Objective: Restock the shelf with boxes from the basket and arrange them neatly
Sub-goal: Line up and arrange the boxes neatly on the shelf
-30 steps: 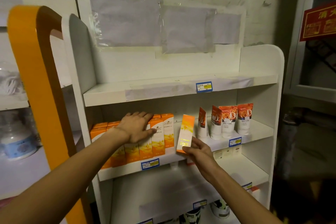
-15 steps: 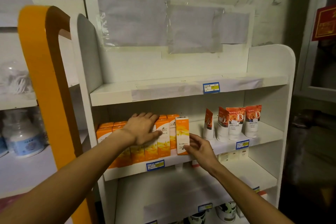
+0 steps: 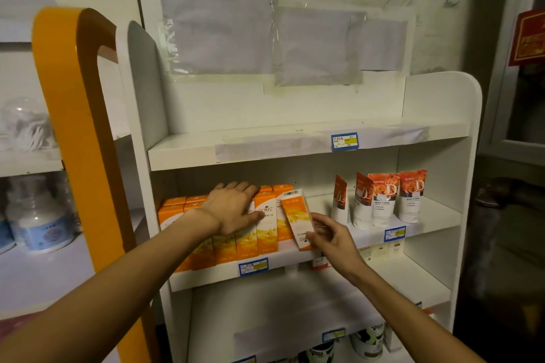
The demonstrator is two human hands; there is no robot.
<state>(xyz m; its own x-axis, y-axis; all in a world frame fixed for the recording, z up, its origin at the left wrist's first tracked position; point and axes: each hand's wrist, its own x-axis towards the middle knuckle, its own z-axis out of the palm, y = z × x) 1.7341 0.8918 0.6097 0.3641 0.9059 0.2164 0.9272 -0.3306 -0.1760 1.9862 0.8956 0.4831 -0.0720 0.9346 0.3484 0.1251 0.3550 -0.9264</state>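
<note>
A row of orange boxes (image 3: 259,233) stands on the left half of the white shelf unit's middle shelf (image 3: 368,237). My left hand (image 3: 233,209) lies flat against the tops and fronts of these boxes, fingers spread, holding nothing. At the row's right end one more orange box (image 3: 295,215) leans with its top tipped left against the row. My right hand (image 3: 330,234) pinches this box at its lower right edge between thumb and fingertips. The basket is out of view.
Several orange-and-white tubes (image 3: 383,200) stand on the right part of the same shelf, with a gap between them and the boxes. The top shelf (image 3: 265,150) bears only tape and a price tag. An orange-edged unit (image 3: 73,127) with bottles (image 3: 38,224) stands to the left.
The box at the row's end stood upright half a second ago; now it leans left with my right hand at its lower edge. My left hand has stayed on the row.
</note>
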